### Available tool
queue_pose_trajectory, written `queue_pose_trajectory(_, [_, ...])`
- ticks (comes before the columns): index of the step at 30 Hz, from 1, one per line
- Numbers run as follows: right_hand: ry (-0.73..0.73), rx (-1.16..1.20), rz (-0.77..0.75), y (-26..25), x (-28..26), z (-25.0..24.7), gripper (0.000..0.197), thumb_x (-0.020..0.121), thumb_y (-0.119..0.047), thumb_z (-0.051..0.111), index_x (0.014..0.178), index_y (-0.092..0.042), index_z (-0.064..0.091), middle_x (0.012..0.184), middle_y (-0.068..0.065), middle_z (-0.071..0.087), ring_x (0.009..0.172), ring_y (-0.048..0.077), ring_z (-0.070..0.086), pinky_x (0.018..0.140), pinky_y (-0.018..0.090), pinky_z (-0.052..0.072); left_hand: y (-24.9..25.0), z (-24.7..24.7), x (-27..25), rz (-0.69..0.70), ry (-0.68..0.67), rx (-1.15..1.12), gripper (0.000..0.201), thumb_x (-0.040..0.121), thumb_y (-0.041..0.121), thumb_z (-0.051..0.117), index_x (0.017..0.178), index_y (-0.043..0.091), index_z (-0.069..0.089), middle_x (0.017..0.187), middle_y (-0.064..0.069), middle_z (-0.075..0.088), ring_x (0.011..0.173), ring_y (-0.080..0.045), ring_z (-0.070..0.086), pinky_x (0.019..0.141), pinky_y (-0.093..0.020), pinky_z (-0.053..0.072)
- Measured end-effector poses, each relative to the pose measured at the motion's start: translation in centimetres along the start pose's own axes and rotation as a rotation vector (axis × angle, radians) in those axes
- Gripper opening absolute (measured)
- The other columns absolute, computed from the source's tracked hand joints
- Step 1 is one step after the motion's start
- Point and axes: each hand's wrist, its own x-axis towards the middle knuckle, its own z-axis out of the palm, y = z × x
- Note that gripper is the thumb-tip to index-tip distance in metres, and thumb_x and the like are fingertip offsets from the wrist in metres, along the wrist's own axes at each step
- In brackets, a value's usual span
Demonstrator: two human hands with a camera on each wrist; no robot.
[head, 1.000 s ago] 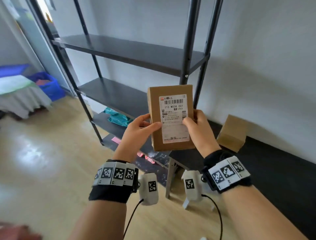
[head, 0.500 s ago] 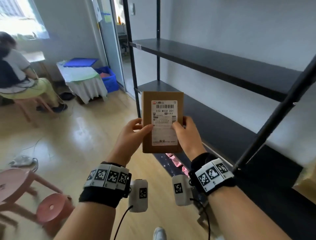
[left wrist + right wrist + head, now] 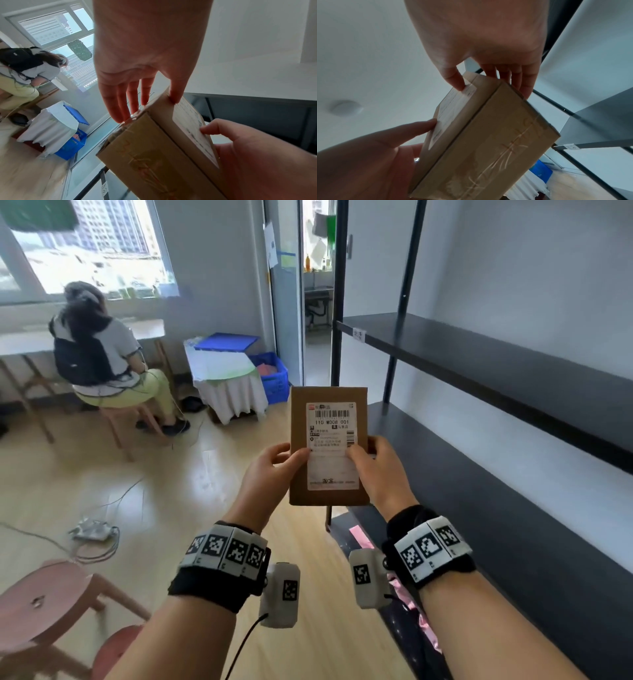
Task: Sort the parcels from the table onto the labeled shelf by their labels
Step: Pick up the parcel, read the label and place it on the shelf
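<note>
A brown cardboard parcel (image 3: 329,412) with a white shipping label (image 3: 331,440) is held upright in front of me, label facing me. My left hand (image 3: 274,470) grips its left edge, thumb on the label and fingers behind. My right hand (image 3: 373,467) grips the right edge the same way. The left wrist view shows the parcel (image 3: 154,155) from its taped end with my left hand (image 3: 147,100) pinching it. In the right wrist view my right hand (image 3: 488,86) pinches the parcel (image 3: 488,135). The black metal shelf (image 3: 496,361) stands to the right, with a small tag (image 3: 358,334) on its upper board.
A person sits on a stool (image 3: 102,361) at a desk by the window, far left. A cloth-covered small table (image 3: 226,378) and a blue crate (image 3: 270,374) stand by the doorway. Pink stools (image 3: 44,601) sit near left. Cables (image 3: 92,532) lie on the floor. A pink item (image 3: 359,537) lies on the lowest shelf board.
My view has swung left along the shelf toward the room. The parcel stays in both hands, held upright at the same distance from me.
</note>
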Motion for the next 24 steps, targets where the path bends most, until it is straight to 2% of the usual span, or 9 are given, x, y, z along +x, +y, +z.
queue_pose_trajectory(4, [0.017, -0.006, -0.001, -0.8, 4.7, 3.1, 0.035, 0.092, -0.045, 0.054, 0.120, -0.024, 0.056, 0.112, -0.001, 0.065, 0.096, 0.015, 0.066, 0.076, 0.030, 0.059, 0.1, -1.7, 5.8, 0.022, -0.007, -0.031, 0.045, 0.096, 0.034, 0.062, 0.137, 0.015, 0.059, 0.114, -0.004, 0.073, 0.096, -0.013, 0.073, 0.065, -0.017, 0.057])
queue_pose_trajectory(9, [0.109, -0.016, -0.037, -2.4, 11.2, 6.3, 0.027, 0.091, -0.046, 0.054, 0.109, -0.027, 0.062, 0.101, -0.005, 0.068, 0.090, 0.012, 0.068, 0.072, 0.029, 0.060, 0.4, -3.7, 14.6, 0.064, -0.098, -0.022, 0.036, 0.096, 0.030, 0.062, 0.129, 0.015, 0.066, 0.109, -0.004, 0.076, 0.095, -0.013, 0.074, 0.073, -0.022, 0.060])
queue_pose_trajectory(12, [0.163, -0.029, -0.046, -3.6, 14.9, 8.1, 0.023, 0.093, -0.043, 0.054, 0.104, -0.025, 0.064, 0.096, -0.005, 0.069, 0.087, 0.011, 0.069, 0.064, 0.021, 0.057, 1.1, -5.0, 20.3, 0.078, -0.146, 0.012, 0.055, 0.089, 0.042, 0.067, 0.137, 0.015, 0.060, 0.112, -0.002, 0.076, 0.098, -0.015, 0.074, 0.086, -0.035, 0.062])
queue_pose_trajectory(14, [0.226, -0.060, -0.036, -4.2, 17.2, 9.3, 0.029, 0.088, -0.050, 0.053, 0.102, -0.028, 0.065, 0.102, -0.001, 0.068, 0.087, 0.011, 0.068, 0.065, 0.023, 0.059, 1.7, -5.7, 23.7, 0.090, -0.163, 0.020, 0.067, 0.080, 0.051, 0.070, 0.137, 0.017, 0.059, 0.115, -0.002, 0.074, 0.099, -0.015, 0.074, 0.089, -0.039, 0.061])
queue_pose_trajectory(17, [0.308, -0.107, -0.013, -5.5, 20.3, 10.7, 0.035, 0.084, -0.057, 0.051, 0.101, -0.029, 0.064, 0.107, 0.001, 0.064, 0.087, 0.010, 0.067, 0.066, 0.023, 0.059, 2.6, -6.2, 28.1, 0.109, -0.185, 0.024, 0.052, 0.085, 0.047, 0.070, 0.125, 0.015, 0.060, 0.113, -0.003, 0.072, 0.098, -0.017, 0.072, 0.089, -0.040, 0.060])
queue_pose_trajectory(20, [0.399, -0.147, -0.024, -6.6, 22.9, 11.2, 0.027, 0.089, -0.054, 0.052, 0.100, -0.031, 0.061, 0.107, 0.000, 0.061, 0.087, 0.008, 0.063, 0.062, 0.018, 0.053, 3.5, -5.8, 31.9, 0.139, -0.222, 0.025, 0.043, 0.087, 0.047, 0.068, 0.117, 0.017, 0.058, 0.111, -0.002, 0.070, 0.099, -0.017, 0.070, 0.090, -0.041, 0.059])
queue_pose_trajectory(24, [0.500, -0.161, -0.007, -7.7, 26.2, 10.5, 0.038, 0.089, -0.054, 0.053, 0.112, -0.025, 0.058, 0.111, -0.001, 0.060, 0.090, 0.007, 0.062, 0.065, 0.017, 0.052, 5.7, -4.1, 35.6, 0.167, -0.307, -0.044, 0.032, 0.092, 0.039, 0.066, 0.115, 0.019, 0.056, 0.112, -0.004, 0.069, 0.095, -0.015, 0.072, 0.078, -0.029, 0.061])
